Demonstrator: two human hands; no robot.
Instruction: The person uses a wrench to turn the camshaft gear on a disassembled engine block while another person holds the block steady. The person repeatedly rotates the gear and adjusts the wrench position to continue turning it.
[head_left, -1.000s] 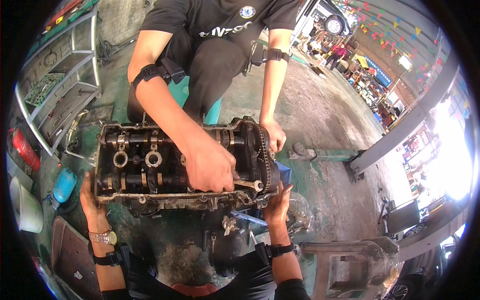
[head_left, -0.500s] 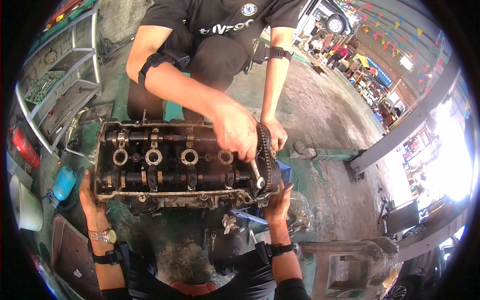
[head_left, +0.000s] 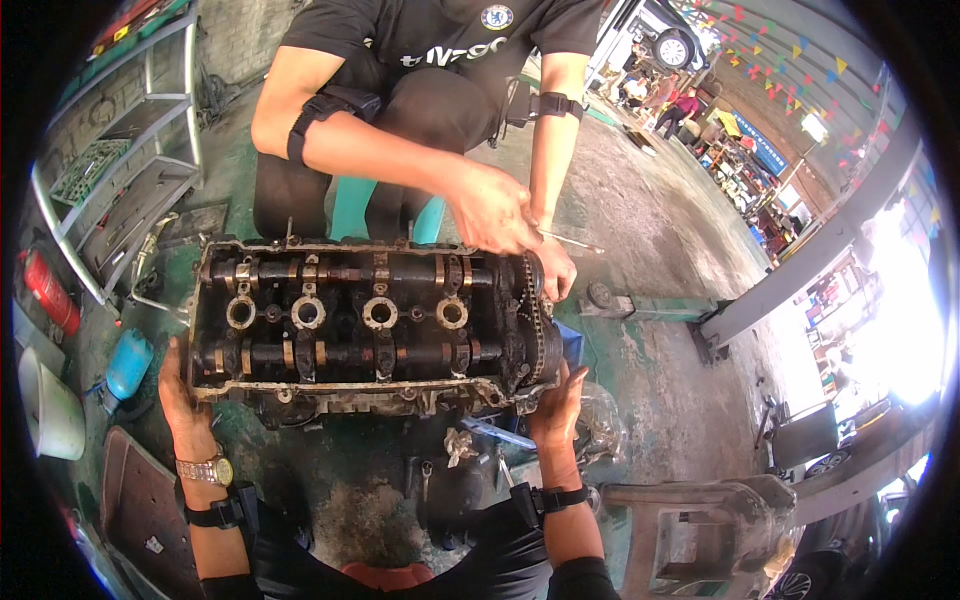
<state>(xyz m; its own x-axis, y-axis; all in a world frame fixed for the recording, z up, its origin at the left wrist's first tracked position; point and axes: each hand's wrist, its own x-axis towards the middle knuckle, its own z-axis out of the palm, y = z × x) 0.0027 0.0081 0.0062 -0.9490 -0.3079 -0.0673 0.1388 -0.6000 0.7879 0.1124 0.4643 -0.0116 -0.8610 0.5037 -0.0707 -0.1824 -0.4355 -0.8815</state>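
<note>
Cylinder head (head_left: 350, 338) is lengthwise across mid-view, cam side up, between the wearer and a co-worker facing them. Can't see what carries its weight.

Left hand (head_left: 186, 400): grip closed on the head's near left corner, palm against the end, wristwatch (head_left: 208, 472) just below. Right hand (head_left: 556, 408): grip on the near right corner, by the chain end, thumb up along the edge. Both hands clasp the head between them; fingertips underneath are hidden.

On the head: two camshafts run its length, four pale rings (head_left: 308, 313) in a row between them, timing chain (head_left: 534, 315) looping at the right end. Dark oily film over most of it, bare metal at the lobes and along the rim.

Co-worker's right hand (head_left: 492, 212) is over the far right corner, gripping a wrench (head_left: 572, 242) that points right, clear of the head. Co-worker's left hand (head_left: 556, 270) is at the chain end; exact contact can't be told.

Floor, near side: blue strip (head_left: 498, 434) by the wearer's right wrist, brown tray (head_left: 150, 510) left of the left forearm. Further left: blue bottle (head_left: 130, 365), white bucket (head_left: 50, 410), red extinguisher (head_left: 48, 292), metal rack (head_left: 120, 215).
</note>
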